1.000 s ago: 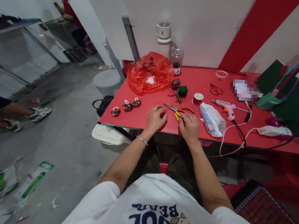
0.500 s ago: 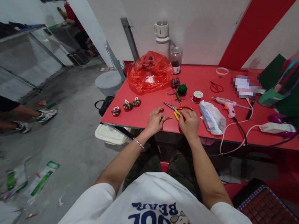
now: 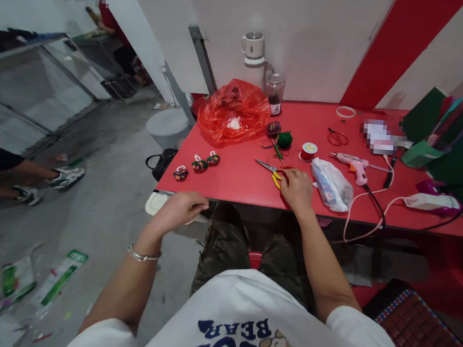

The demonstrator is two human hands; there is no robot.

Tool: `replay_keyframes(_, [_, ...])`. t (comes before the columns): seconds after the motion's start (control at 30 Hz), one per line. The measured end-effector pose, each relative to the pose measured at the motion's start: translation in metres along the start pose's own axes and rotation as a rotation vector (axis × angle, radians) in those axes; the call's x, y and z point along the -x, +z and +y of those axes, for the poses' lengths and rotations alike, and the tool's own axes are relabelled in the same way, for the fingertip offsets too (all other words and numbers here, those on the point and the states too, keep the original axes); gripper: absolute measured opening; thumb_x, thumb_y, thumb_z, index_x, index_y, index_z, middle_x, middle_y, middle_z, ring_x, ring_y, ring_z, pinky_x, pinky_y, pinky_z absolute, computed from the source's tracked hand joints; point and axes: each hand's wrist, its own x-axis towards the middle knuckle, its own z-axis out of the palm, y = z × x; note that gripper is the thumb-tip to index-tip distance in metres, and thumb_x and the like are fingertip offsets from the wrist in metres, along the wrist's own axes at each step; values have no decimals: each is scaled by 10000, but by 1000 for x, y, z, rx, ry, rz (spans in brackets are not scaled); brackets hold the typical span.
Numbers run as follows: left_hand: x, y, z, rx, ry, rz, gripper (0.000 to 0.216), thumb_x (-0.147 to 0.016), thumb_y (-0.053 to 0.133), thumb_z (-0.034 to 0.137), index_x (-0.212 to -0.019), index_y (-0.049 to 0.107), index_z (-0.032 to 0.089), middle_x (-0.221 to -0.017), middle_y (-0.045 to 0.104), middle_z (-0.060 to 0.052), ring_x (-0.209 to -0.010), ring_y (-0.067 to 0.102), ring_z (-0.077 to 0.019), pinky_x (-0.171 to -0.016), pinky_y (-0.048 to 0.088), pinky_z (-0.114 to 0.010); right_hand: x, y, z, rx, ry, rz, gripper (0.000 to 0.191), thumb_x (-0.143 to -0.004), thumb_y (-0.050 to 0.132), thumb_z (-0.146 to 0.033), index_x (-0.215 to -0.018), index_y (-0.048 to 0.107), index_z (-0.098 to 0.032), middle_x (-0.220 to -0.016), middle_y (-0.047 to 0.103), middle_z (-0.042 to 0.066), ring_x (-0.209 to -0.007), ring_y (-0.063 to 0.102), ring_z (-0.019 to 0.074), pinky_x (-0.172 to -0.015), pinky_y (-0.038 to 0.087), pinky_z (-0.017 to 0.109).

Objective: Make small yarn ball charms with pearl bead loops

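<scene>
My left hand (image 3: pixel 182 211) hovers just off the table's front edge, its thumb and fingers pinched together; anything between them is too small to make out. My right hand (image 3: pixel 296 189) is curled over the handles of the scissors (image 3: pixel 267 166), which lie on the red table with their blades pointing left. Behind the scissors are a green yarn ball (image 3: pixel 284 139), a multicoloured yarn ball (image 3: pixel 273 128), a green-handled tool (image 3: pixel 278 152) and a red thread spool (image 3: pixel 308 152). Several small yarn ornaments (image 3: pixel 199 164) with white loops sit at the table's left end.
A red plastic bag (image 3: pixel 236 115) and a jar (image 3: pixel 274 94) stand at the back. To the right are a clear plastic bag (image 3: pixel 332 184), a pink glue gun (image 3: pixel 354 166) with cords, and red-handled snips (image 3: pixel 337 137). Another person's legs (image 3: pixel 35 174) show at far left.
My left hand has moved left and toward me, from above the table to beyond its front edge. The short brown strand between my hands is out of sight. My right hand stays by the scissors.
</scene>
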Motion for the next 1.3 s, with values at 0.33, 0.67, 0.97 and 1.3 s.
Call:
replay_keyframes(0.33, [-153,47,39,389,37,271,171,-816,611,278,-783,763,206,-796,782,-33,-745,699,-192,-736,522,-302,-27,-25,-3,147,-23,-331,474,-912,701,-494,-1311,720,-239,-1061,771,154,-939,710,307,-763,512,369])
replay_keyframes(0.67, [-251,64,45,556,-101,703,184,-906,575,161,-919,758,170,-929,791,-48,-873,711,-184,-864,557,-315,-18,-13,7,-113,193,-61,573,-838,726,-427,-1358,684,-192,-1157,763,164,-1015,714,333,-870,576,449])
replay_keyframes(0.97, [-287,102,62,314,266,423,214,-867,742,214,-1073,800,218,-1305,730,-126,-1226,675,-277,-1102,526,-450,-20,-28,4,-506,309,30,494,-929,646,-505,-1318,727,-210,-1238,781,131,-1087,743,304,-961,611,484])
replay_keyframes(1.3, [-285,103,53,455,121,548,100,-920,673,199,-910,772,200,-1000,749,-89,-977,698,-224,-930,572,-386,-174,-67,31,-155,299,-30,452,-1040,496,-357,-1366,691,-111,-1277,752,144,-1212,697,252,-1065,512,427])
